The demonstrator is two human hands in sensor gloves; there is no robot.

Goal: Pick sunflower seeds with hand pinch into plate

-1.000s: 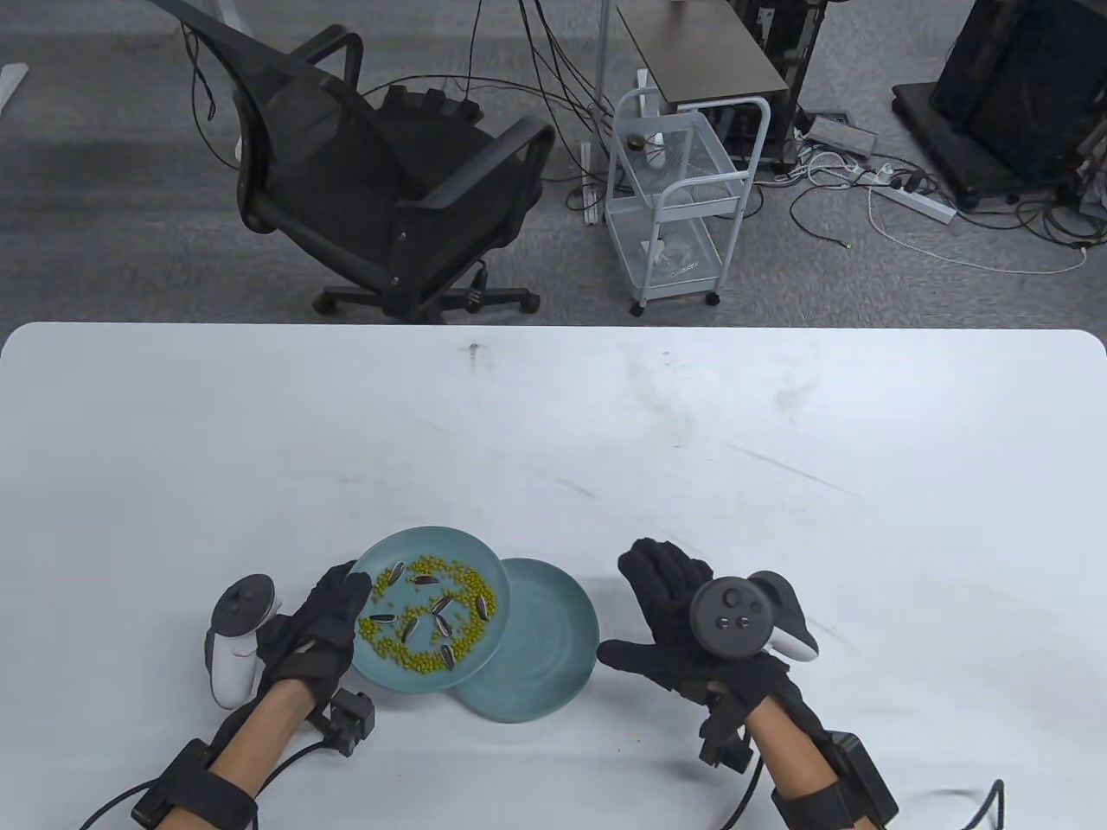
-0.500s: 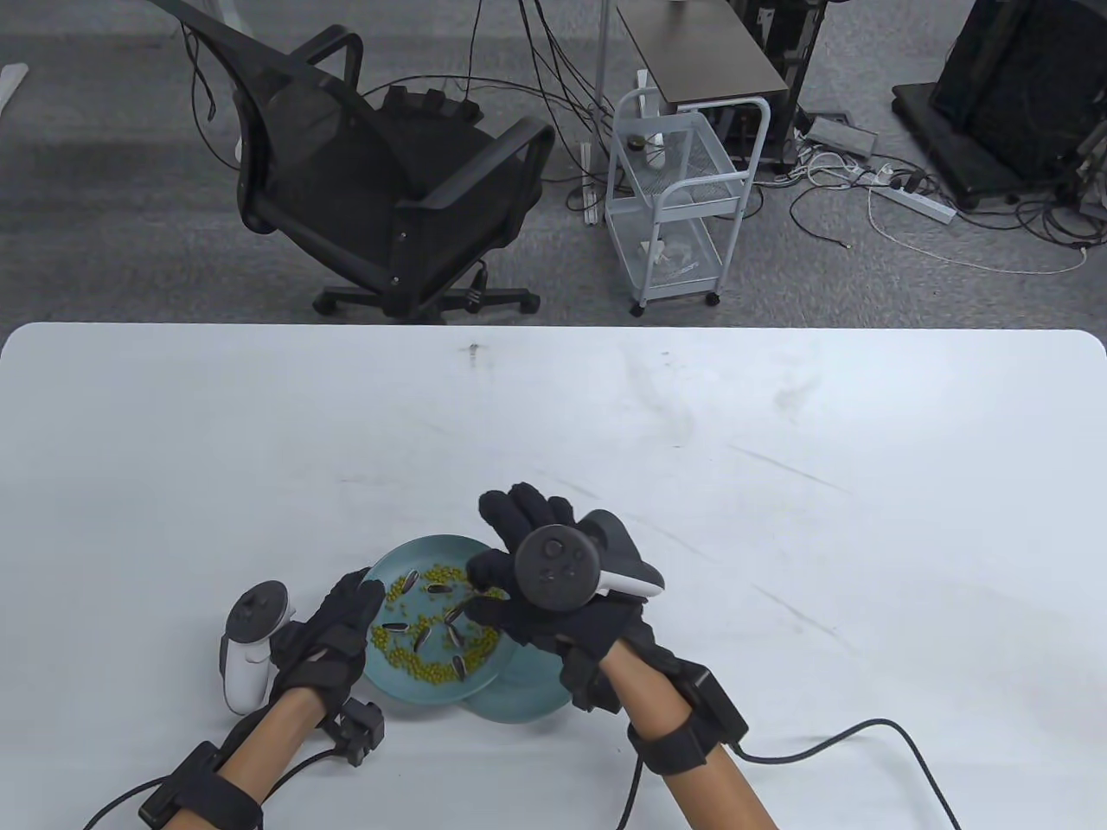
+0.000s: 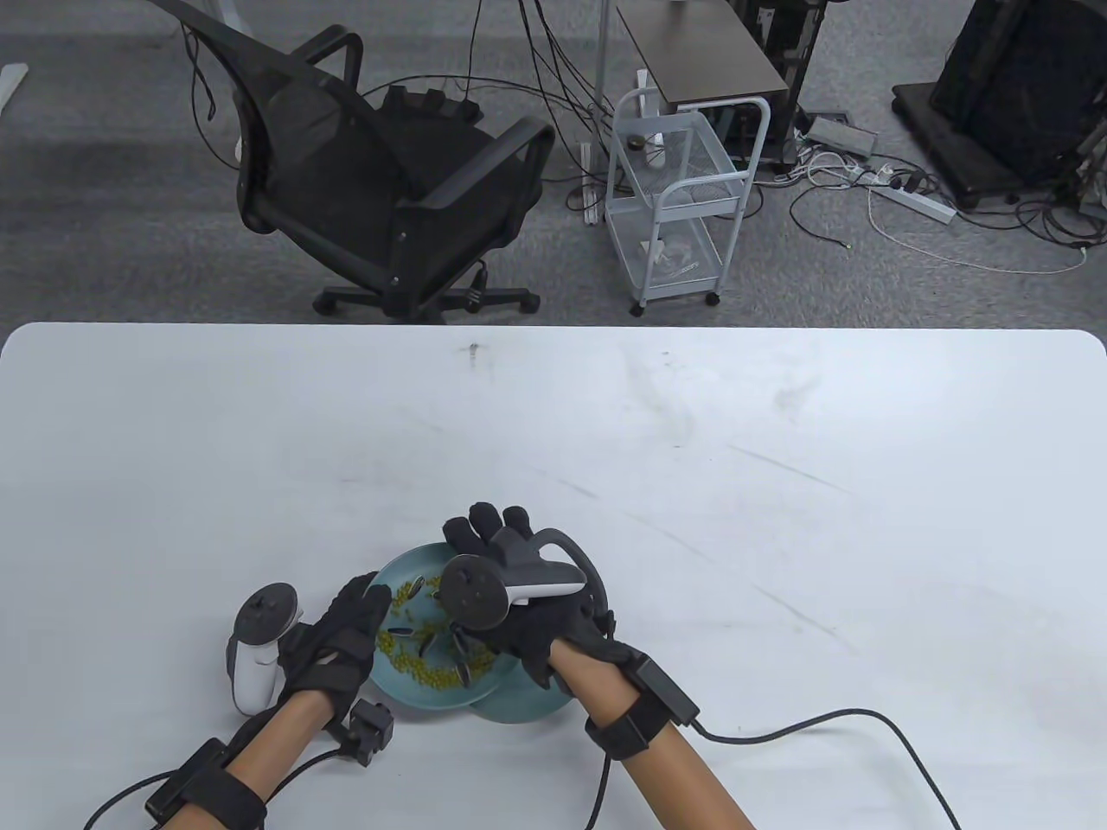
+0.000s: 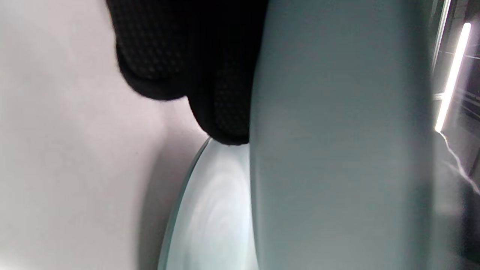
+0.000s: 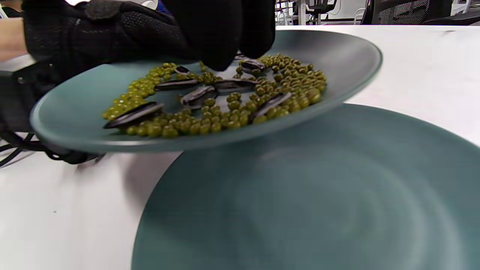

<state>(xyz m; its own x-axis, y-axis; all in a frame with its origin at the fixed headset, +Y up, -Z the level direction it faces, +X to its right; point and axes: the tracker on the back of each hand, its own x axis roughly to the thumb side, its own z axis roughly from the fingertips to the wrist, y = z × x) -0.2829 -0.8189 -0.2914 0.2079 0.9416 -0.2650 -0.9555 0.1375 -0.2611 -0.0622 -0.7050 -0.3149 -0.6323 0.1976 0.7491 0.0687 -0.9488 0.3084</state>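
A teal plate (image 3: 399, 566) holds several striped sunflower seeds (image 5: 135, 114) mixed with green beans (image 5: 225, 116). My left hand (image 3: 367, 605) grips its left rim and holds it raised and tilted, as the right wrist view (image 5: 112, 33) shows. The plate overlaps an empty teal plate (image 3: 519, 702) lying on the table, large in the right wrist view (image 5: 318, 195). My right hand (image 3: 458, 638) is over the held plate. Its fingertips (image 5: 221, 56) reach down among the seeds; whether they pinch one is hidden. The left wrist view shows the held plate's underside (image 4: 337, 150).
The white table (image 3: 778, 519) stretches far and to the right of the plates. A cable (image 3: 822, 722) runs from my right wrist across the near table. A black office chair (image 3: 380, 173) and a white wire cart (image 3: 675, 199) stand beyond the far edge.
My right hand has moved left from beside the plates to over the held plate and lowered its fingers into the seeds. My left hand and the plate shifted slightly right and nearer.
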